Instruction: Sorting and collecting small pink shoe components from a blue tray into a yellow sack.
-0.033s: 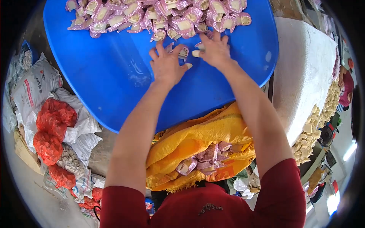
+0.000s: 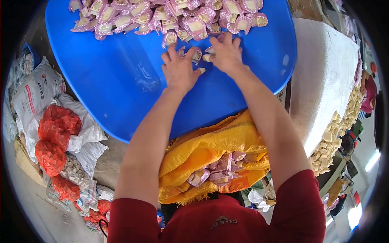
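Note:
A heap of pink glitter-covered shoe-heel-like pieces (image 2: 196, 26) with cream inner faces lies along the far side of a large blue tub (image 2: 133, 69). My left hand (image 2: 179, 72) reaches in with its fingers spread over a couple of loose pieces at the heap's near edge. One of these, a pink glittery heel (image 2: 197, 56), shows beside its index finger. Just right of it, my right hand (image 2: 227, 56) has thumb and index finger bent around another pink heel (image 2: 210, 50), mostly hidden. Both thumb tips look pale, as if covered.
Against my body an open yellow woven sack (image 2: 210, 150) holds more pink pieces (image 2: 221, 170). White sacks (image 2: 40, 91) and red plastic bags (image 2: 58, 125) are piled at the left. To the right lies a white sheet (image 2: 320, 77), with many cream blocks (image 2: 327, 150) beyond it.
Both hands have shifted slightly: the left a little to the right, the right a little to the left, bringing them closer together. The loose pieces by the fingers have moved slightly.

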`<state>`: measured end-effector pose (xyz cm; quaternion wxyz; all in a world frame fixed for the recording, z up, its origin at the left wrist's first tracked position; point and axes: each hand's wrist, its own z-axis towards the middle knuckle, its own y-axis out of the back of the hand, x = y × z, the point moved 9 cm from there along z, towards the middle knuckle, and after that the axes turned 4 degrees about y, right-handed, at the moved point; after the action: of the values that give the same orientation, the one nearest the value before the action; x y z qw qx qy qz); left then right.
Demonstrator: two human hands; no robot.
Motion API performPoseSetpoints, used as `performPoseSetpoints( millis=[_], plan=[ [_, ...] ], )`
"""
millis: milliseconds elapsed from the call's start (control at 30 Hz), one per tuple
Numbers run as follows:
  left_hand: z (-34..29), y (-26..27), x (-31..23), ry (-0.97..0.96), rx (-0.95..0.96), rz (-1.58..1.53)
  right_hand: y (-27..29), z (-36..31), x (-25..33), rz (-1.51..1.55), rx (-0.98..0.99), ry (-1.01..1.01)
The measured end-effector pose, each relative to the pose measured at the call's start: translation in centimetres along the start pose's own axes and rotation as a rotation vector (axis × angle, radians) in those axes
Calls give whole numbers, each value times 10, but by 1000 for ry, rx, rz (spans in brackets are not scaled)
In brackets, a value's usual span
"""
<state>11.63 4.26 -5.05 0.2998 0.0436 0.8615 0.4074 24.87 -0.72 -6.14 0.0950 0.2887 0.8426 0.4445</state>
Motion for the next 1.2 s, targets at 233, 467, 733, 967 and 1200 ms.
performPoseSetpoints(
  millis=[233, 467, 733, 967, 1200],
  plan=[
    [6, -27, 30, 64, 125, -252, -17, -13, 4, -56, 107, 91],
    [-31, 10, 31, 57, 379, -727, 22, -50, 11, 565, 339, 221],
    [-225, 98, -73, -514, 930, -829, 102, -249, 60, 774, 649, 1019],
    [-139, 116, -35, -470, 319, -527, 138, -162, 16, 699, 88, 790],
    [14, 85, -21, -330, -184, -254, 112, -9, -52, 6, -651, 251]
  ],
)
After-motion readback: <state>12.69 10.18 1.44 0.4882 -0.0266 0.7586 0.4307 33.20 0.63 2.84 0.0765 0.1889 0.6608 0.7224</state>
